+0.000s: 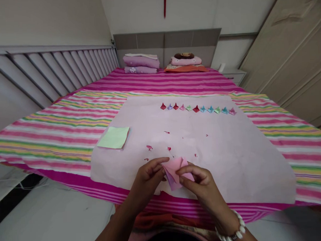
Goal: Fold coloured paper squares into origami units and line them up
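Note:
A pink piece of folded paper (174, 168) is held up between both hands over the near edge of the white sheet (243, 156). My left hand (151, 174) pinches its left corner between thumb and fingers, the index finger stretched along the top. On the other side my right hand (199, 180) grips the paper near a raised fold, thumb in front. The paper is partly opened along its creases, and the fingers hide its right part. Small red scraps (149, 148) lie on the sheet just beyond the hands.
A stack of square paper (113, 138), light green on top, lies at the sheet's left. Several small folded paper pieces (196, 108) in red, blue, green and pink form a row at the far right. Striped bedding (58, 127) surrounds the sheet; a bed rail (69, 67) runs along the left.

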Action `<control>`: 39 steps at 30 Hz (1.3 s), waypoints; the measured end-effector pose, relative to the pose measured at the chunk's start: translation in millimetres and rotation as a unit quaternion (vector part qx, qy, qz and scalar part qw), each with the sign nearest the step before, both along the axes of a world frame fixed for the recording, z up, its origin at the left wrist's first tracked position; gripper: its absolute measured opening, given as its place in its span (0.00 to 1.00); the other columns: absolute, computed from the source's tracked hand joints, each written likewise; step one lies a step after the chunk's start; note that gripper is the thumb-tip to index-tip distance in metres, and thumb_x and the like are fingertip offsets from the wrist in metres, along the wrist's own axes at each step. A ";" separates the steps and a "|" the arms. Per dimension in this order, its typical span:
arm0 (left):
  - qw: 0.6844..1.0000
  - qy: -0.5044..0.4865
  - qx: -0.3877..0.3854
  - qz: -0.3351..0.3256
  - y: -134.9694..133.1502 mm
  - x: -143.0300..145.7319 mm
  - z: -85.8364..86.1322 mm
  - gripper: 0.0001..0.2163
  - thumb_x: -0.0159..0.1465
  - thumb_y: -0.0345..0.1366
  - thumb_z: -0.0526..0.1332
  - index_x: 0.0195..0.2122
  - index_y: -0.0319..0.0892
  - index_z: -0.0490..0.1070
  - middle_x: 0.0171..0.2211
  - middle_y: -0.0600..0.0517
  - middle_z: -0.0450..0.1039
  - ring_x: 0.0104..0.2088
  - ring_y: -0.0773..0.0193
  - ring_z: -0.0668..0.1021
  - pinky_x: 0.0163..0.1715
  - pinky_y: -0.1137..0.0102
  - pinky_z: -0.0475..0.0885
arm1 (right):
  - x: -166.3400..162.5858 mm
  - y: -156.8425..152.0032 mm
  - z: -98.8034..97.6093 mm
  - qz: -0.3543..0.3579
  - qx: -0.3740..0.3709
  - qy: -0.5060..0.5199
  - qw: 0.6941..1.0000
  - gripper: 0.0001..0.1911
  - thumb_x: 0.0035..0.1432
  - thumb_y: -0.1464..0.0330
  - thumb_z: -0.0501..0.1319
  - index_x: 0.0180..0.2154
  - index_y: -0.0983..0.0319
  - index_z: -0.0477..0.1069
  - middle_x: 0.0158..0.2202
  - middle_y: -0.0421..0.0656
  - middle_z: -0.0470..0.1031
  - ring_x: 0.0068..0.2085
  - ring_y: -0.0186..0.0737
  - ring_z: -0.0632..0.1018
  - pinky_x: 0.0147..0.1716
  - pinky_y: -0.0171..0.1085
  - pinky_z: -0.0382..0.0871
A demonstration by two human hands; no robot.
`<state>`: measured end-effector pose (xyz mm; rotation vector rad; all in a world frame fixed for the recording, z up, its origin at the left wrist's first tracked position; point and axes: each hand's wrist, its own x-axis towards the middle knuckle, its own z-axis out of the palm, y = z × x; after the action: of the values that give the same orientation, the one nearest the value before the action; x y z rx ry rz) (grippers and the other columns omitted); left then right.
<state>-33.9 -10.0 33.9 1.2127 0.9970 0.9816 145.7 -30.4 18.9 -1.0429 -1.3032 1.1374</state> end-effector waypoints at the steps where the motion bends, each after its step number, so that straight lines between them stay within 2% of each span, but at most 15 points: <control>1: 1.000 -0.003 -0.004 -0.001 0.0 0.0 -0.6 0.16 0.59 0.35 0.60 0.49 0.42 0.71 0.24 0.57 0.72 0.26 0.68 0.72 0.32 0.71 0.70 | -0.7 0.2 1.3 0.002 0.007 0.001 1.000 0.04 0.50 0.70 0.66 0.31 0.56 0.78 0.30 0.40 0.76 0.34 0.40 0.76 0.37 0.39 0.70; 4: 1.000 -0.007 -0.008 -0.002 -0.6 0.5 -1.2 0.20 0.60 0.35 0.60 0.54 0.41 0.67 0.21 0.58 0.70 0.26 0.69 0.71 0.32 0.71 0.69 | -3.1 0.9 5.1 0.013 0.023 0.012 1.000 0.06 0.51 0.72 0.65 0.31 0.56 0.78 0.31 0.40 0.77 0.35 0.39 0.76 0.37 0.39 0.70; 7: 1.000 -0.007 -0.009 0.011 -1.3 2.2 -0.2 0.19 0.60 0.34 0.59 0.53 0.42 0.68 0.20 0.59 0.67 0.25 0.69 0.71 0.31 0.72 0.68 | -5.4 0.8 7.3 0.018 0.034 0.003 0.999 0.07 0.51 0.73 0.64 0.30 0.55 0.78 0.32 0.40 0.77 0.35 0.39 0.76 0.36 0.38 0.71; 13: 0.998 -0.004 -0.016 0.057 -0.8 6.7 1.4 0.15 0.57 0.36 0.59 0.45 0.40 0.75 0.17 0.59 0.65 0.22 0.69 0.69 0.28 0.72 0.69 | -7.2 -2.1 8.5 0.020 0.058 -0.044 0.997 0.08 0.54 0.74 0.63 0.33 0.55 0.78 0.33 0.41 0.76 0.34 0.38 0.75 0.33 0.37 0.70; 19: 0.998 -0.003 -0.013 0.056 -0.6 3.4 -1.3 0.09 0.57 0.33 0.59 0.34 0.41 0.79 0.19 0.56 0.68 0.23 0.69 0.71 0.27 0.72 0.69 | -6.3 -2.8 8.2 0.028 0.064 -0.062 0.996 0.09 0.55 0.75 0.61 0.33 0.56 0.77 0.33 0.41 0.75 0.34 0.38 0.75 0.32 0.36 0.69; 24: 0.999 -0.012 -0.016 0.050 -2.4 3.0 -0.9 0.10 0.59 0.36 0.60 0.36 0.41 0.79 0.20 0.54 0.70 0.24 0.68 0.72 0.26 0.72 0.69 | -5.4 -2.5 9.0 0.034 0.068 -0.052 0.996 0.09 0.55 0.75 0.60 0.33 0.57 0.77 0.33 0.41 0.75 0.34 0.38 0.74 0.32 0.36 0.69; 28: 0.997 -0.005 -0.026 0.075 -3.9 8.0 0.2 0.09 0.53 0.37 0.67 0.35 0.41 0.79 0.20 0.56 0.69 0.22 0.70 0.70 0.24 0.74 0.69 | -5.5 -2.1 9.4 0.028 0.062 -0.046 0.997 0.08 0.54 0.74 0.61 0.32 0.57 0.77 0.31 0.41 0.74 0.33 0.38 0.74 0.31 0.36 0.68; 32: 0.997 -0.009 -0.031 0.076 -4.4 11.3 1.3 0.12 0.52 0.35 0.68 0.38 0.41 0.78 0.18 0.59 0.66 0.21 0.72 0.68 0.24 0.75 0.68 | -7.1 -2.6 4.8 -0.005 0.018 -0.019 1.000 0.04 0.52 0.72 0.64 0.32 0.58 0.75 0.29 0.40 0.73 0.31 0.38 0.74 0.29 0.36 0.68; 33: 0.996 -0.014 -0.030 0.078 -4.4 11.7 1.7 0.14 0.52 0.35 0.68 0.41 0.41 0.77 0.17 0.59 0.66 0.21 0.73 0.68 0.24 0.76 0.67 | -7.9 -2.7 3.4 -0.014 -0.001 0.007 1.000 0.07 0.51 0.71 0.65 0.35 0.58 0.74 0.30 0.40 0.74 0.32 0.38 0.75 0.30 0.36 0.68; 35: 0.996 -0.023 -0.031 0.086 -4.5 12.5 2.1 0.20 0.53 0.34 0.68 0.48 0.40 0.73 0.18 0.60 0.66 0.21 0.73 0.68 0.24 0.76 0.67 | -9.6 -2.8 1.5 -0.021 -0.039 0.077 0.996 0.19 0.50 0.70 0.67 0.46 0.56 0.70 0.34 0.40 0.75 0.35 0.39 0.76 0.32 0.36 0.70; 37: 0.994 -0.029 -0.032 0.096 -5.3 13.6 1.5 0.25 0.53 0.34 0.67 0.53 0.39 0.68 0.19 0.60 0.68 0.21 0.73 0.68 0.24 0.76 0.66 | -11.2 -2.5 1.4 -0.018 -0.073 0.138 0.988 0.35 0.47 0.69 0.69 0.56 0.54 0.60 0.34 0.39 0.76 0.35 0.39 0.77 0.34 0.37 0.71; 39: 0.994 -0.032 -0.031 0.102 -6.9 15.3 0.0 0.28 0.54 0.34 0.67 0.56 0.38 0.65 0.19 0.60 0.68 0.21 0.73 0.68 0.24 0.76 0.64 | -12.4 -1.9 2.9 -0.015 -0.107 0.170 0.980 0.46 0.44 0.69 0.71 0.61 0.55 0.51 0.31 0.37 0.76 0.32 0.38 0.78 0.33 0.37 0.71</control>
<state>-18.6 -16.8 33.8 1.0363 1.1079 1.1325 133.3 -32.3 21.8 -0.9660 -0.9071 1.3857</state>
